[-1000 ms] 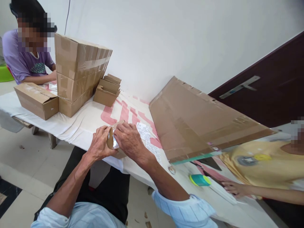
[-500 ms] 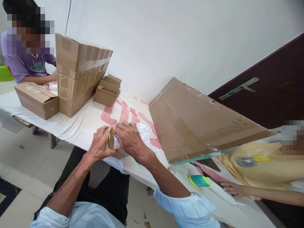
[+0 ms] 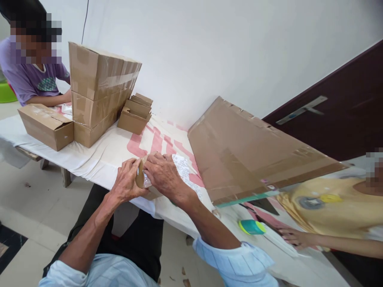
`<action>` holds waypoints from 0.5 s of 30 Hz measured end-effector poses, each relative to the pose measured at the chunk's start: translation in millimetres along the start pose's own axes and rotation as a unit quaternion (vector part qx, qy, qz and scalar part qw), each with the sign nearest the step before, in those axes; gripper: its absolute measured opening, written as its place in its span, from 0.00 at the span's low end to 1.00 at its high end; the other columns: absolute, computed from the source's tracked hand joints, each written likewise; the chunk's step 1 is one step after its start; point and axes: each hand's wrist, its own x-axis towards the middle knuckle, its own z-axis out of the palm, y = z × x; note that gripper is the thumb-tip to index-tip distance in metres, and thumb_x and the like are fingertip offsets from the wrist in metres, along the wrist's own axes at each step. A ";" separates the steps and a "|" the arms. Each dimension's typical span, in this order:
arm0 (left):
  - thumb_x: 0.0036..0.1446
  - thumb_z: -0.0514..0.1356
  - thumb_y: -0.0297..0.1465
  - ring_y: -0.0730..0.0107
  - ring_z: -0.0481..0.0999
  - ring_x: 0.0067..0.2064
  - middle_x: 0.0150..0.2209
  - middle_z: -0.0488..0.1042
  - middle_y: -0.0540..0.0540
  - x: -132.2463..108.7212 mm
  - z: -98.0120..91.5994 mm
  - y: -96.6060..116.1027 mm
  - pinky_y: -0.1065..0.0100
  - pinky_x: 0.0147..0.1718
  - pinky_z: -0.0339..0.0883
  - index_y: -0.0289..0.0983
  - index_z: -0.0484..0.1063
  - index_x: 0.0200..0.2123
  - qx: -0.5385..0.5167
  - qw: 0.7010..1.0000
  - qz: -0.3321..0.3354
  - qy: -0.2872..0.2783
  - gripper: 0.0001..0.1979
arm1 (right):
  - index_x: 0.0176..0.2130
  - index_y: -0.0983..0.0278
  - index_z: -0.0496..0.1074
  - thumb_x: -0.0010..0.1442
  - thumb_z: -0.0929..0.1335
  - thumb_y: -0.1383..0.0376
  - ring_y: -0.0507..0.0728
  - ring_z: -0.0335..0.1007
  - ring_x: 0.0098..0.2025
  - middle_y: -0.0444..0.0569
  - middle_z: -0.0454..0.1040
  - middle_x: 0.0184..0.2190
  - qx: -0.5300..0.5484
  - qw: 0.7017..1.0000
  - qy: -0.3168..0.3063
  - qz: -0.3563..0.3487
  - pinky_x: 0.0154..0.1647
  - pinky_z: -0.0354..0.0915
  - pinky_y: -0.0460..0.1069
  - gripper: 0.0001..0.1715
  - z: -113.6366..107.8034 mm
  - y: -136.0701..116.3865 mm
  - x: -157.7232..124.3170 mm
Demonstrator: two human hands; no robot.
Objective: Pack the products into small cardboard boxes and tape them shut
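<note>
A small cardboard box [image 3: 139, 178] lies at the near edge of the table between my hands. My left hand [image 3: 127, 181] is wrapped around its left end, thumb along the near side. Clear shiny plastic [image 3: 146, 182] shows at the top of the box. My right hand [image 3: 163, 173] lies over the box with its fingers curled onto the top and far edge, hiding most of it. Whether those fingers also pinch the plastic is hidden. White sheets with a grey pattern [image 3: 182, 167] lie just right of my right hand.
Stacked taped cartons [image 3: 85, 107], a single carton [image 3: 44, 123] and open small boxes [image 3: 134, 117] stand on the left. A large cardboard panel [image 3: 239, 155] leans at the right. Beyond it are a green tape dispenser [image 3: 251, 227] and a co-worker's hand [image 3: 295, 237]. Another person sits far left.
My hands and the box stay almost the same. The co-worker on the right has shifted slightly right, and the person at the left has moved their head a little left.
</note>
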 end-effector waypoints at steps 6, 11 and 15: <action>0.43 0.78 0.38 0.35 0.64 0.70 0.69 0.65 0.31 -0.8 -1.1 1.2 0.38 0.66 0.63 0.41 0.60 0.71 -0.004 1.000 0.001 -0.002 0.54 | 0.40 0.63 0.78 0.69 0.68 0.72 0.64 0.68 0.50 0.56 0.80 0.44 0.007 0.998 -0.050 0.026 0.48 0.55 0.57 0.08 -7.4 -2.2 4.8; 0.43 0.78 0.39 0.35 0.65 0.70 0.68 0.65 0.32 -1.8 -1.0 2.0 0.38 0.65 0.64 0.43 0.61 0.72 -0.006 1.000 -0.001 0.002 0.54 | 0.42 0.63 0.78 0.61 0.76 0.68 0.67 0.69 0.51 0.56 0.80 0.44 -0.024 0.997 -0.072 0.024 0.47 0.56 0.57 0.08 -8.7 -9.4 9.2; 0.43 0.78 0.39 0.35 0.65 0.70 0.68 0.66 0.32 -2.4 -0.8 1.9 0.37 0.66 0.63 0.43 0.60 0.72 -0.009 1.000 -0.002 0.004 0.54 | 0.42 0.63 0.78 0.58 0.78 0.64 0.68 0.68 0.49 0.57 0.78 0.40 -0.068 0.996 -0.058 0.009 0.47 0.57 0.58 0.13 -0.6 -11.1 8.2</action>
